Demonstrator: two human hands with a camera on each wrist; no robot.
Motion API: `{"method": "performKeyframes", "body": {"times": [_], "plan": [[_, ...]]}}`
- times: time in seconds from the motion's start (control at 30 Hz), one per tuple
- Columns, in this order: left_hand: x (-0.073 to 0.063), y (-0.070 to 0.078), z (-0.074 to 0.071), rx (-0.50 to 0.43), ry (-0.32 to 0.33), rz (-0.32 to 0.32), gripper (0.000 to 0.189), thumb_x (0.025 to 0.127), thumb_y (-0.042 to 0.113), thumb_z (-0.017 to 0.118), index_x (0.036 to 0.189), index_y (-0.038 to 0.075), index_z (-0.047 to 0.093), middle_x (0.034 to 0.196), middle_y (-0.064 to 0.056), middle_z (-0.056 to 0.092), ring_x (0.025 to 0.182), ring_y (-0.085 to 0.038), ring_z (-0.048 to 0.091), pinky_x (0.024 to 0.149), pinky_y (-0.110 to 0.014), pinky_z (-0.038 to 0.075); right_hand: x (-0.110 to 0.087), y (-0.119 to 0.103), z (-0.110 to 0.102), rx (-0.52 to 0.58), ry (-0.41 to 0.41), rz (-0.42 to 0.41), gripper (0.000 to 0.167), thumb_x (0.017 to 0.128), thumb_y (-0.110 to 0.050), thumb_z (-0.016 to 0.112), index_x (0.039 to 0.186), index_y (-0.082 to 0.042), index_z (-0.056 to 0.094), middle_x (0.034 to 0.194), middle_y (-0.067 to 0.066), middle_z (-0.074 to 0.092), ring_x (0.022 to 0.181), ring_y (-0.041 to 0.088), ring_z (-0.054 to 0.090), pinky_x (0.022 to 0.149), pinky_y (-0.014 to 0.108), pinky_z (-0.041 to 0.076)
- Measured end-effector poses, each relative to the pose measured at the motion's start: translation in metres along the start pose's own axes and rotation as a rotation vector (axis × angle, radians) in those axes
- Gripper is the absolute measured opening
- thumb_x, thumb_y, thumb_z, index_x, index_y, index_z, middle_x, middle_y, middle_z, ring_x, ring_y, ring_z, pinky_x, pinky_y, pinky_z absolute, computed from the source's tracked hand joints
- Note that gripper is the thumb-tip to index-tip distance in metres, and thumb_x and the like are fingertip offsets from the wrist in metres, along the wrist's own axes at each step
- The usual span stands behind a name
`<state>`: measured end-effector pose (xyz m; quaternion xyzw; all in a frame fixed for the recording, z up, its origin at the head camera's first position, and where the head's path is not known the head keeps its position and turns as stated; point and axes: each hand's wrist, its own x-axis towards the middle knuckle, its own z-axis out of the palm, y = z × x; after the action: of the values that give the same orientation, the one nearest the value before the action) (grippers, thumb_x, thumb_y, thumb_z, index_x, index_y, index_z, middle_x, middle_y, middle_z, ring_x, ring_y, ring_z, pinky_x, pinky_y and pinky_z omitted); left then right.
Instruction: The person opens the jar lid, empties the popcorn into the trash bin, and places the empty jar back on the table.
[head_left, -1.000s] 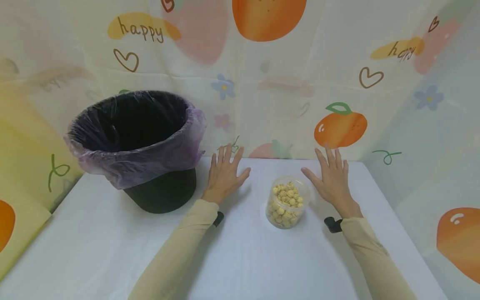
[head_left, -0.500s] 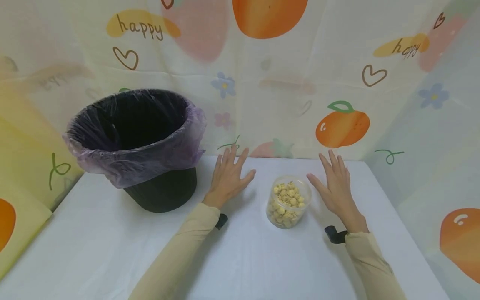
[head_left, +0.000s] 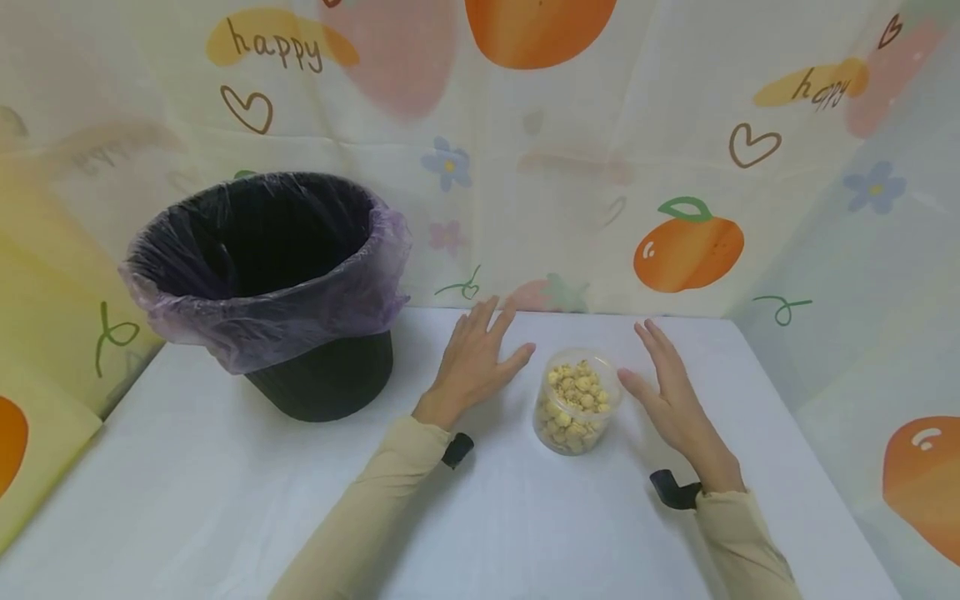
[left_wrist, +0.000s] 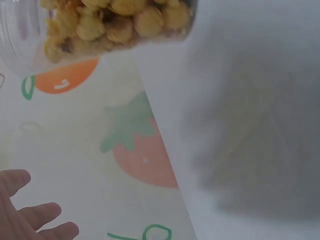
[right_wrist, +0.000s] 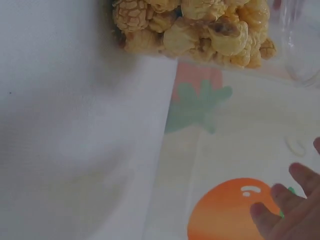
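A clear round jar (head_left: 576, 404) without a lid stands upright on the white table, more than half full of pale yellow popcorn (head_left: 577, 390). To its left is my left hand (head_left: 476, 362), fingers extended and thumb spread toward the jar, a small gap between them. On the other side my right hand (head_left: 675, 400) reaches up beside the jar, thumb close to its rim; touching cannot be made out. Both wrist views show the popcorn-filled jar (left_wrist: 120, 25) with fingers (right_wrist: 285, 200) apart from it. Neither hand holds anything.
A black trash bin (head_left: 322, 383) lined with a purple translucent bag (head_left: 367, 283) stands at the back left, beyond my left forearm. Behind the white-covered table (head_left: 540, 533) hangs a fruit-printed cloth (head_left: 555, 117), which also runs along both sides.
My left hand has moved right, closer to the jar. My right hand has drawn back toward me and turned more sideways, its thumb staying near the jar. Jar and bin stay put.
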<state>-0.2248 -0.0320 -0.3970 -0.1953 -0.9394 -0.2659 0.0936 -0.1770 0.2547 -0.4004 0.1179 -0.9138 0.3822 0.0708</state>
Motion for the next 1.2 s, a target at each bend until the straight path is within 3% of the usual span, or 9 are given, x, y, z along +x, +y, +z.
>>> {"method": "performKeyframes", "body": {"times": [0.13, 0.33, 0.47, 0.7, 0.9, 0.97, 1.03, 1.1, 1.2], "plan": [[-0.002, 0.008, 0.002, -0.062, -0.025, 0.02, 0.07, 0.099, 0.053, 0.047, 0.157, 0.019, 0.03, 0.164, -0.009, 0.025, 0.151, -0.032, 0.023, 0.123, -0.057, 0.017, -0.005, 0.003, 0.001, 0.072, -0.058, -0.009, 0.073, 0.099, -0.03, 0.057, 0.16, -0.015, 0.018, 0.166, 0.015, 0.013, 0.152, 0.042, 0.01, 0.114, 0.074, 0.013], [-0.004, 0.017, 0.007, -0.12, -0.058, 0.064, 0.072, 0.099, 0.053, 0.047, 0.159, 0.021, 0.023, 0.166, -0.004, 0.021, 0.153, -0.026, 0.021, 0.123, -0.054, 0.018, -0.013, 0.005, 0.003, 0.15, -0.154, 0.06, 0.085, 0.094, -0.03, 0.066, 0.16, -0.023, 0.013, 0.167, 0.013, 0.012, 0.152, 0.045, 0.009, 0.11, 0.078, 0.014], [-0.004, 0.021, 0.012, -0.188, -0.115, 0.065, 0.074, 0.099, 0.056, 0.046, 0.159, 0.022, 0.022, 0.166, -0.006, 0.021, 0.153, -0.027, 0.021, 0.124, -0.051, 0.017, -0.015, 0.009, 0.009, 0.193, -0.167, 0.068, 0.093, 0.087, -0.026, 0.074, 0.16, -0.025, 0.016, 0.167, 0.012, 0.014, 0.15, 0.047, 0.013, 0.11, 0.077, 0.016], [-0.006, 0.028, 0.018, -0.326, -0.178, 0.055, 0.075, 0.097, 0.058, 0.049, 0.159, 0.028, 0.02, 0.166, -0.003, 0.021, 0.153, -0.026, 0.021, 0.121, -0.054, 0.025, -0.013, 0.018, 0.021, 0.239, -0.177, -0.009, 0.108, 0.075, -0.022, 0.086, 0.159, -0.018, 0.019, 0.165, 0.015, 0.019, 0.149, 0.046, 0.018, 0.112, 0.073, 0.02], [-0.008, 0.037, 0.028, -0.455, -0.228, 0.022, 0.087, 0.091, 0.06, 0.058, 0.16, 0.026, 0.017, 0.166, 0.003, 0.021, 0.153, -0.02, 0.021, 0.121, -0.051, 0.026, -0.012, 0.019, 0.031, 0.316, -0.209, 0.03, 0.117, 0.069, -0.017, 0.09, 0.16, -0.018, 0.016, 0.163, 0.016, 0.022, 0.149, 0.045, 0.019, 0.111, 0.076, 0.016], [-0.009, 0.039, 0.033, -0.488, -0.246, 0.018, 0.09, 0.089, 0.059, 0.062, 0.16, 0.025, 0.017, 0.165, 0.003, 0.021, 0.152, -0.02, 0.023, 0.12, -0.051, 0.028, -0.012, 0.02, 0.036, 0.348, -0.221, 0.034, 0.114, 0.07, -0.014, 0.09, 0.159, -0.016, 0.018, 0.161, 0.015, 0.028, 0.147, 0.039, 0.026, 0.111, 0.074, 0.018], [-0.011, 0.04, 0.037, -0.511, -0.265, 0.026, 0.092, 0.088, 0.058, 0.065, 0.16, 0.026, 0.017, 0.165, 0.004, 0.022, 0.151, -0.019, 0.025, 0.12, -0.05, 0.029, -0.013, 0.022, 0.04, 0.386, -0.233, 0.021, 0.11, 0.071, -0.011, 0.089, 0.158, -0.014, 0.021, 0.157, 0.014, 0.033, 0.142, 0.024, 0.035, 0.118, 0.056, 0.029], [-0.012, 0.04, 0.039, -0.535, -0.281, 0.035, 0.094, 0.086, 0.057, 0.068, 0.16, 0.025, 0.018, 0.165, 0.004, 0.022, 0.15, -0.019, 0.028, 0.119, -0.049, 0.031, -0.012, 0.024, 0.043, 0.411, -0.248, 0.006, 0.107, 0.073, -0.008, 0.087, 0.157, -0.014, 0.022, 0.155, 0.011, 0.036, 0.135, 0.011, 0.042, 0.115, 0.041, 0.038], [-0.012, 0.041, 0.038, -0.555, -0.301, 0.044, 0.097, 0.083, 0.054, 0.073, 0.159, 0.027, 0.019, 0.164, 0.005, 0.024, 0.149, -0.018, 0.03, 0.118, -0.048, 0.032, -0.012, 0.025, 0.044, 0.419, -0.283, -0.001, 0.104, 0.074, -0.009, 0.086, 0.156, -0.013, 0.022, 0.153, 0.011, 0.038, 0.127, -0.003, 0.044, 0.11, 0.038, 0.043]]}}
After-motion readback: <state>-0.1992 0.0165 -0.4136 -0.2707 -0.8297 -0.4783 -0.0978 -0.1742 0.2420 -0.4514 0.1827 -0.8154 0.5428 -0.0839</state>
